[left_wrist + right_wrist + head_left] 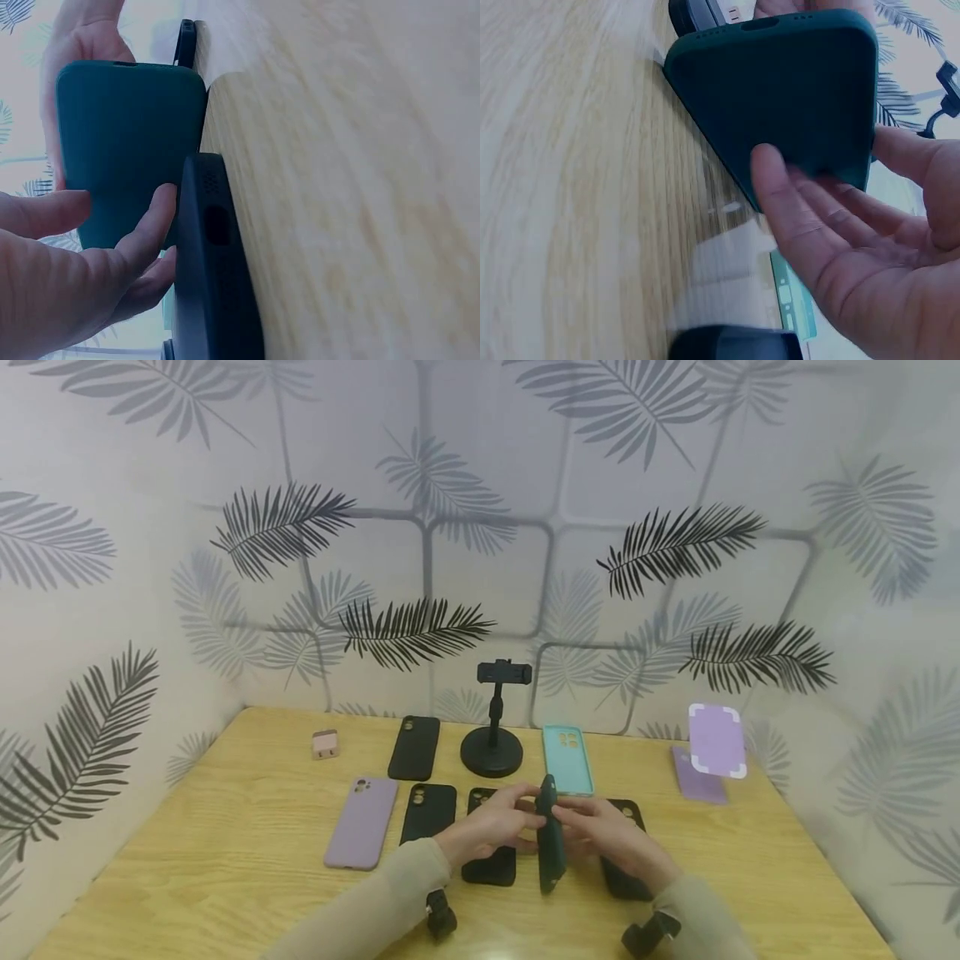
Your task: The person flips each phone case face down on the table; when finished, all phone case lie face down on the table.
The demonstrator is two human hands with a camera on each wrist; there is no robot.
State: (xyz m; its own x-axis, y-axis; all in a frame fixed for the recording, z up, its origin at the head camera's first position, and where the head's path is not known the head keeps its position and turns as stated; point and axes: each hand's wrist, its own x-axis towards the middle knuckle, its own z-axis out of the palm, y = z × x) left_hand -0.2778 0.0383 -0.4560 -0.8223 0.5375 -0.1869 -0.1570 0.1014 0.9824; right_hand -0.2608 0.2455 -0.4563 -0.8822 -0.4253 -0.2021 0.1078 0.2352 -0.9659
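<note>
A dark green phone case (551,852) stands tilted on its long edge over the front middle of the table, its face turned sideways. My left hand (495,822) holds it from the left, with thumb and fingertips against its flat face in the left wrist view. From the other side, my right hand (615,839) grips it; the right wrist view shows fingers on the broad face and the thumb at the upper edge. A black phone case (491,868) lies under my left hand, and another black phone case (626,881) lies partly hidden beneath my right hand.
Further left lie a lilac phone case (362,823) and a black phone case (431,810). Behind are another black case (415,748), a black phone stand (491,752) and a mint case (567,764). A small pink plug (325,744) and a lilac white-cornered panel (717,739) stand at opposite sides.
</note>
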